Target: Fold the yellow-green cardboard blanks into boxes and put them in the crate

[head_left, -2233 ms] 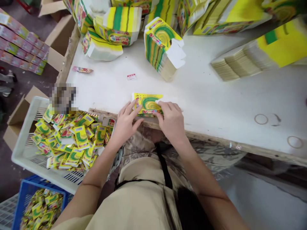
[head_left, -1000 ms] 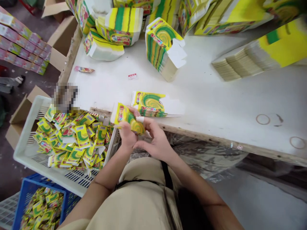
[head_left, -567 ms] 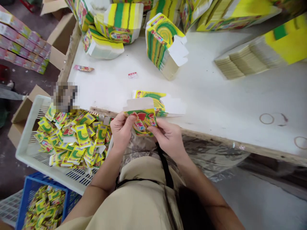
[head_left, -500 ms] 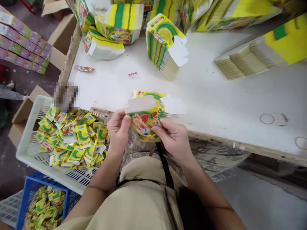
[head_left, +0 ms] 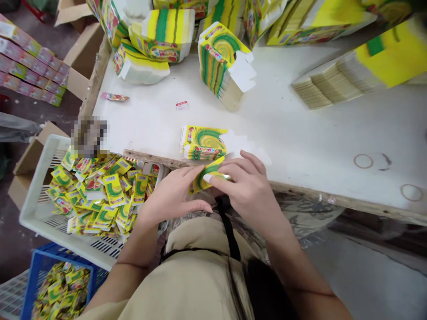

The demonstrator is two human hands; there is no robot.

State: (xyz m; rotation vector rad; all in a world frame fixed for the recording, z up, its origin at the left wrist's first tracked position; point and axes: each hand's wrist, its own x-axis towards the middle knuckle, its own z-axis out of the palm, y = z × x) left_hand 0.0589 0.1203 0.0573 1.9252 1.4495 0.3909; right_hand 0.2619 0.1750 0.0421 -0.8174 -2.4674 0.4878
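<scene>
A small yellow-green box (head_left: 211,172) is between my two hands at the table's front edge. My right hand (head_left: 245,186) has its thumb and fingers on the box's right part. My left hand (head_left: 176,193) touches the box's left end with its fingertips, its thumb stretched out below. Just beyond lies a small stack of flat yellow-green cartons (head_left: 205,143), with white flaps toward the right. The underside of the held box is hidden.
At the left, a white basket (head_left: 31,209) holds many small boxes, above a blue crate (head_left: 31,284) of wrapped pieces. Carton stacks (head_left: 220,62) stand toward the table's back, another (head_left: 333,80) at the right. The wooden table edge (head_left: 333,204) runs before me.
The carton, earlier held up with its flap open, is now turned to its swirl side and lower. My left hand has loosened its pinch, and my right hand has moved over the box.
</scene>
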